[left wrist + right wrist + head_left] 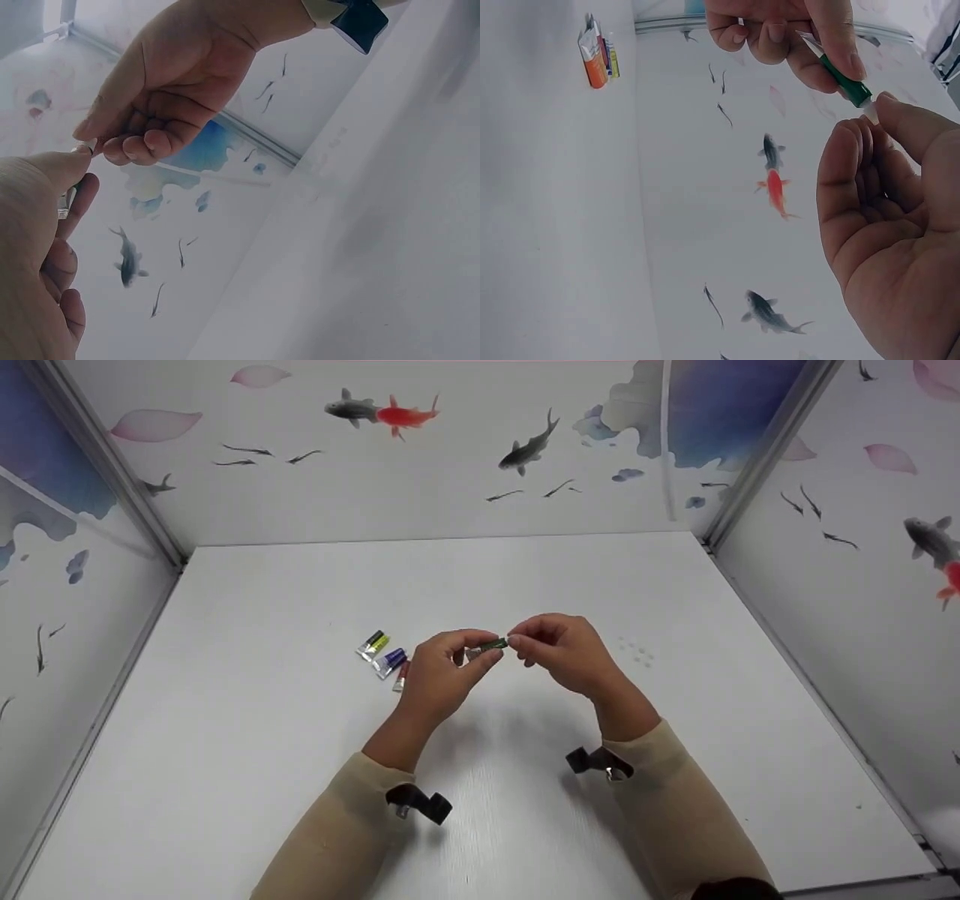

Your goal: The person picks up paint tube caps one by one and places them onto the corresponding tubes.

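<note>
Over the middle of the white table, my left hand pinches a small green paint tube between thumb and fingers. The tube's flattened silver end points back toward the left palm. At its other end, the thumb and fingertips of my right hand pinch the small white cap. In the left wrist view most of the tube is hidden behind the left thumb. Beside the left hand lie more paint tubes: a yellow-green one, a purple one and a reddish one, partly covered by that hand.
Several small whitish round pieces lie on the table to the right of the right hand. Printed panels with fish wall in the back and both sides. In the right wrist view an orange tube shows among the others.
</note>
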### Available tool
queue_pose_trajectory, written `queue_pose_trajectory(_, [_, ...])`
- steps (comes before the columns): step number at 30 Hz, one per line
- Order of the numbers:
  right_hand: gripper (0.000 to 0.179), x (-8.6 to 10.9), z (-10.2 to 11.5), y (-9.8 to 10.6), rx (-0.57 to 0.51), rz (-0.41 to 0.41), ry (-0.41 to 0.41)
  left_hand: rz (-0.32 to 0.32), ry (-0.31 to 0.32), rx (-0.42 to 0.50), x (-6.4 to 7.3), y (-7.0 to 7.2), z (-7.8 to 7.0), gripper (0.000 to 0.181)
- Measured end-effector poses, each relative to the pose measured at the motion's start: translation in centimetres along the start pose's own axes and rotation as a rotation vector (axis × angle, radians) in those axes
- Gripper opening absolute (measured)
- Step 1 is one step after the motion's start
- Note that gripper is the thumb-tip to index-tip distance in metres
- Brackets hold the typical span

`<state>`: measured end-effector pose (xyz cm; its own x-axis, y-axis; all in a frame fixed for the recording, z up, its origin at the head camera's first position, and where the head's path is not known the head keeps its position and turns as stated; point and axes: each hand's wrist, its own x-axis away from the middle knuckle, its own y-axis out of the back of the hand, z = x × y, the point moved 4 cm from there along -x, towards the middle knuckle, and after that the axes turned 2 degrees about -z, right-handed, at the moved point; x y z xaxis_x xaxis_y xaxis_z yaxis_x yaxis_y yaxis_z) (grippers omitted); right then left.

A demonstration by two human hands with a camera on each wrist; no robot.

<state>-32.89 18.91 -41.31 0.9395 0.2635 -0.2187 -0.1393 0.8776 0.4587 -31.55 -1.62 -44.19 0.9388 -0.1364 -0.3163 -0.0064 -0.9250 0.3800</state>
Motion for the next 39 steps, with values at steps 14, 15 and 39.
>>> queue_pose_trajectory(14, [0.022,-0.01,-0.2,-0.1,0.011,-0.018,-0.023,0.003,-0.021,0.003,0.0,-0.02,-0.07,0.02])
queue_pose_trajectory(15, [0.022,-0.01,-0.23,-0.1,0.013,-0.018,-0.024,0.004,-0.021,0.003,0.01,-0.01,-0.08,0.02])
queue_pose_trajectory(39, [0.016,0.27,-0.08,0.64,-0.019,0.019,0.186,0.016,-0.034,0.028,0.11,0.22,-0.31,0.02])
